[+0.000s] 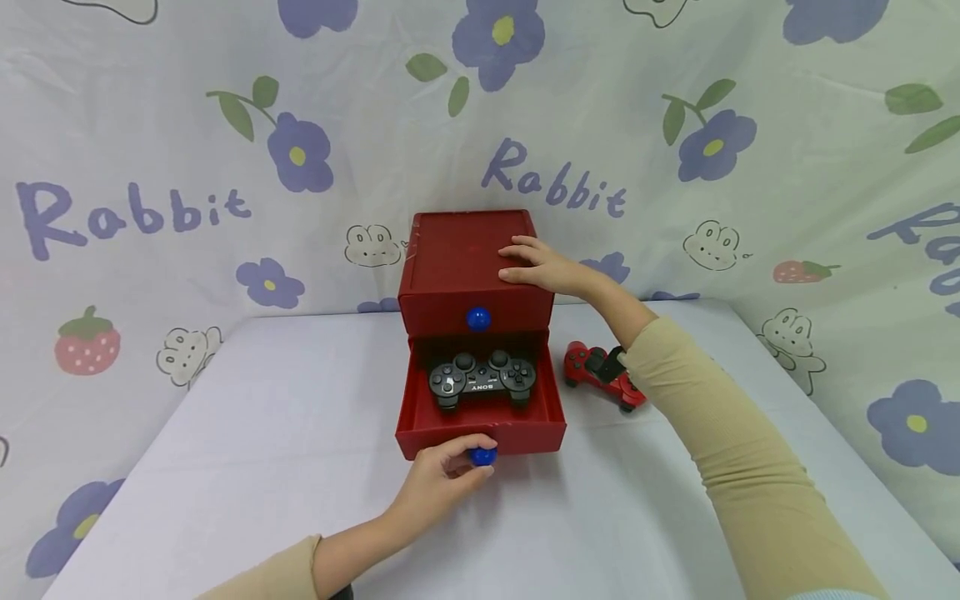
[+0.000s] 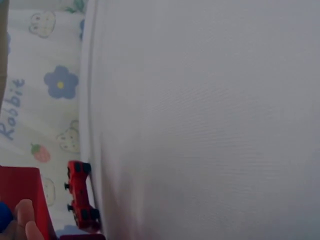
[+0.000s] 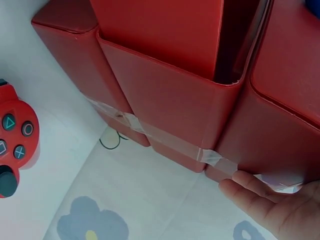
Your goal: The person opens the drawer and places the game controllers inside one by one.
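A red drawer box [image 1: 457,242] stands at the back of the table. Its pulled-out drawer [image 1: 517,439] holds a black game controller [image 1: 482,379] marked SONY. My left hand [image 1: 438,479] pinches this drawer's blue knob [image 1: 483,457] between thumb and fingers; in the left wrist view only some fingertips [image 2: 25,215] show beside the knob. On the box top, near its right edge, rests my right hand [image 1: 551,268] with fingers spread. The right wrist view shows stacked red units joined by clear tape [image 3: 170,142], the middle drawer [image 3: 160,30] sticking out.
A red game controller [image 1: 581,364] lies on the white tabletop [image 1: 315,417] right of the box, partly behind the right forearm. Another blue knob [image 1: 478,319] marks the closed upper drawer. A printed rabbit-and-flower cloth [image 1: 375,167] hangs behind.
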Demonstrator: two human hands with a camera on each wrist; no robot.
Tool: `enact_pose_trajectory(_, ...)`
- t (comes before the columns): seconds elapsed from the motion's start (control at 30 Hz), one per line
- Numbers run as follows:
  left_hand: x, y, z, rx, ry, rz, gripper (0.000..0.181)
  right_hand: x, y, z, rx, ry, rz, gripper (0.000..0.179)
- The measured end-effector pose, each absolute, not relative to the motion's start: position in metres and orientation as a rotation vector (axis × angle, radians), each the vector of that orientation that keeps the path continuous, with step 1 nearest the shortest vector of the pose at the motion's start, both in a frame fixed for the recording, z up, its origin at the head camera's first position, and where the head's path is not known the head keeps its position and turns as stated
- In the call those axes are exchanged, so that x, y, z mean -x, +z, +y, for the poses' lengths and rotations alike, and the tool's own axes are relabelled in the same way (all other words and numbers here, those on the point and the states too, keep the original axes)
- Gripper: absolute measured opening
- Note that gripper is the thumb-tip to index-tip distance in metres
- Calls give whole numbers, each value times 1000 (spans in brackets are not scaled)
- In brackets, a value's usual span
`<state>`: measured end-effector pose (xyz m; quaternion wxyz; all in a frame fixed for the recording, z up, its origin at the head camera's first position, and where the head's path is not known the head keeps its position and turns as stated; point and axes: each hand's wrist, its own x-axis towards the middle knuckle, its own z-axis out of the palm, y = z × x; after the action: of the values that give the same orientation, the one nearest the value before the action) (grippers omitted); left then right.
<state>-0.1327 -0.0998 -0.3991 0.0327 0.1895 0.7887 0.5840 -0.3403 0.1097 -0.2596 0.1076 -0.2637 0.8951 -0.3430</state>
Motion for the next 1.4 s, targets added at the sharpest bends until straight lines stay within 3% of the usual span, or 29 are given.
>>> enact_pose_trajectory(0.53,161,-403,-100,-612,1786,2537,33,341,-261,110,777,-983,2647,60)
enact_pose_trajectory(1.03,163,-399,-99,-612,1763,2546,33,339,-260,110,778,-999,2641,60)
enact_pose_trajectory(1.4,147,-370,-92,-622,1746,2555,29,339,-261,109,777,-996,2641,61)
